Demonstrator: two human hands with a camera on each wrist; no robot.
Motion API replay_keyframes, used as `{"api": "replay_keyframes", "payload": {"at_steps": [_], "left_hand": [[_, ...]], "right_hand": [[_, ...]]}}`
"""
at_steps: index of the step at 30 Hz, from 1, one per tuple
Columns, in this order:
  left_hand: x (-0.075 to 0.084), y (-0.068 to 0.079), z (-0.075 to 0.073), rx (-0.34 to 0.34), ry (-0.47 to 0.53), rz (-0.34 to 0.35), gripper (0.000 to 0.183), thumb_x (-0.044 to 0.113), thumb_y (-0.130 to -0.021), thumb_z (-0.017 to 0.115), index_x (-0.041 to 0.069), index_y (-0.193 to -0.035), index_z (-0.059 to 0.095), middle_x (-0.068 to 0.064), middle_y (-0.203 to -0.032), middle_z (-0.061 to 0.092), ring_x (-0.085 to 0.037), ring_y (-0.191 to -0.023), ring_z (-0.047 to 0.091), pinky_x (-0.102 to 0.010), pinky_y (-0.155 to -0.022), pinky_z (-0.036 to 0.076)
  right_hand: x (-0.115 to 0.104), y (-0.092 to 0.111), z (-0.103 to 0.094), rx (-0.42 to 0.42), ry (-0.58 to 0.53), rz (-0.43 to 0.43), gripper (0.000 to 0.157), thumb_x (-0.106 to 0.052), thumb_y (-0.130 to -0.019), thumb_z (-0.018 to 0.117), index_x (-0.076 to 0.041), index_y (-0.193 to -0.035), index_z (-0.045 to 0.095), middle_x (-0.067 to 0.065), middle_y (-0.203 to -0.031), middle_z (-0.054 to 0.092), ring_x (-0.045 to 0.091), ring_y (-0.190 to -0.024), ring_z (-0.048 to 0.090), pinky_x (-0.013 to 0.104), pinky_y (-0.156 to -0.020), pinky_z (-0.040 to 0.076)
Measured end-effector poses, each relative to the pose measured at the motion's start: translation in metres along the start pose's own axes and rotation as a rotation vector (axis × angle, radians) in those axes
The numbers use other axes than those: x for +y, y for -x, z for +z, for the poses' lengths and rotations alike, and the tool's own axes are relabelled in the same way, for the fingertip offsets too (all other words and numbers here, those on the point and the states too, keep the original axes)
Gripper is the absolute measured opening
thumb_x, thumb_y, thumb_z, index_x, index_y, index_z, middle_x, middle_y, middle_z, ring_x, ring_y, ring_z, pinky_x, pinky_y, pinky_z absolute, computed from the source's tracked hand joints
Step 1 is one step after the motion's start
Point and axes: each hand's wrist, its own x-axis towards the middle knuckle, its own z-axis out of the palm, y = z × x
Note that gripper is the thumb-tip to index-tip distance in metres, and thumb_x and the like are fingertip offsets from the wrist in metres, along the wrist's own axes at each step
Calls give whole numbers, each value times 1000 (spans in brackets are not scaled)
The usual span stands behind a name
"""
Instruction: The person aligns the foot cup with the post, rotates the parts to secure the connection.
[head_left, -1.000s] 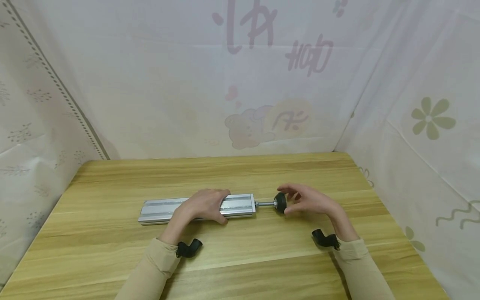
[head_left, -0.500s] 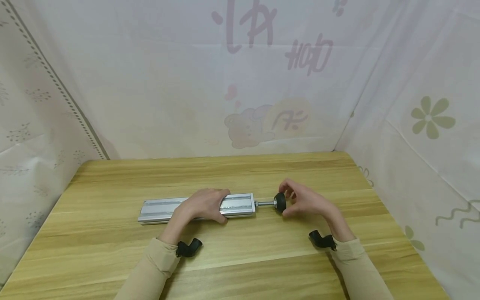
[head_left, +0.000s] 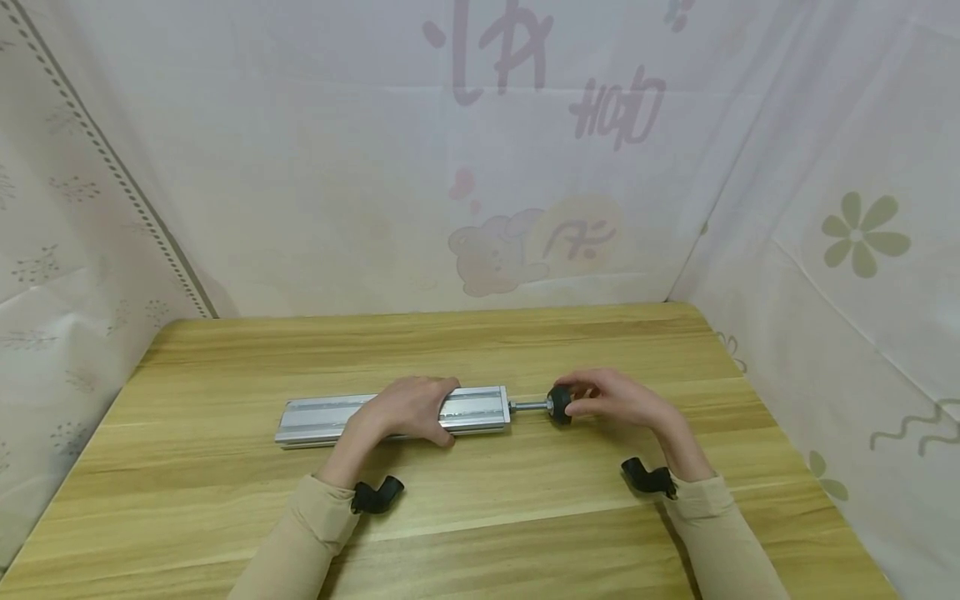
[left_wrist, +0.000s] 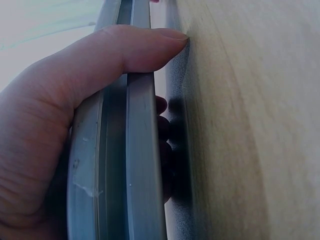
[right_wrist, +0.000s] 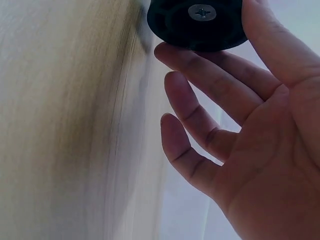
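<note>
An aluminium profile (head_left: 322, 418) lies lengthwise on the table, with a threaded rod (head_left: 532, 406) coming out of its right end. On the rod's tip sits a black round levelling foot (head_left: 558, 405). My left hand (head_left: 408, 408) grips the profile from above; in the left wrist view the thumb (left_wrist: 155, 47) crosses its near side, and fingertips show beneath it. At the foot, my right hand (head_left: 618, 400) pinches the rim between thumb and fingers. A cross-head screw (right_wrist: 202, 12) shows in the foot's underside, while the other fingers (right_wrist: 190, 107) hang loosely bent.
The wood-grain table (head_left: 480, 517) has a printed cloth (head_left: 337, 183) hanging behind it and at both sides. A black bent piece (head_left: 378, 496) is fixed at the left cuff, and a similar black piece (head_left: 647, 477) at the right cuff.
My right hand's fingers and thumb have shifted round the foot: they spread a little half a second ago and now close on its rim. The left hand and profile stay in place.
</note>
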Motion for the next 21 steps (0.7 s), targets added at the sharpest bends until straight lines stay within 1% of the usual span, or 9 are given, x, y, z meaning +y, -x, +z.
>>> {"api": "replay_keyframes", "payload": {"at_steps": [2,4,8,10,14,17,21], "left_hand": [[0,0,0,1,0,0,49,35,-67,83,19,-105,57,8,-87,61,-12,-76,55,-35,-71,47],[0,0,0,3,-1,1,49,35,-66,83,19,-104,56,8,-86,61,-12,-76,55,-35,-71,47],[0,0,0,5,-2,1,49,35,-66,83,19,-104,56,8,-87,61,-12,-76,55,-34,-71,47],[0,0,0,6,0,0,49,35,-66,83,19,-104,57,8,-87,61,-12,-76,55,-35,-71,47],[0,0,0,8,-2,-1,49,35,-66,83,19,-104,57,8,-87,61,-12,-77,55,-35,-71,47],[0,0,0,7,-5,1,49,35,-66,83,20,-104,56,8,-86,61,-12,-77,55,-35,-71,47],[0,1,-1,1,-9,5,49,36,-67,83,19,-103,56,8,-86,61,-12,-77,55,-35,-71,47]], "right_hand": [[0,0,0,4,15,-5,59,-37,-97,69,-4,-144,57,9,-122,73,19,-107,69,31,-88,54],[-1,0,0,21,20,-19,64,-36,-93,75,-6,-145,55,9,-126,71,22,-110,67,36,-92,54],[-3,-2,3,48,-17,-30,78,-27,-78,90,-8,-142,51,8,-135,63,25,-115,62,45,-98,53],[-4,-4,5,56,-33,-24,81,-23,-72,94,-8,-138,49,8,-133,60,25,-114,59,45,-97,53],[-4,-7,10,73,-9,-24,76,-19,-70,95,-10,-130,48,8,-126,58,23,-111,58,40,-95,53],[-3,-8,12,87,7,-29,72,-20,-70,95,-13,-126,49,6,-123,59,22,-109,58,39,-93,53],[-2,-6,10,86,-6,-14,65,-24,-74,92,-16,-126,53,4,-120,62,21,-107,59,38,-93,53]]}}
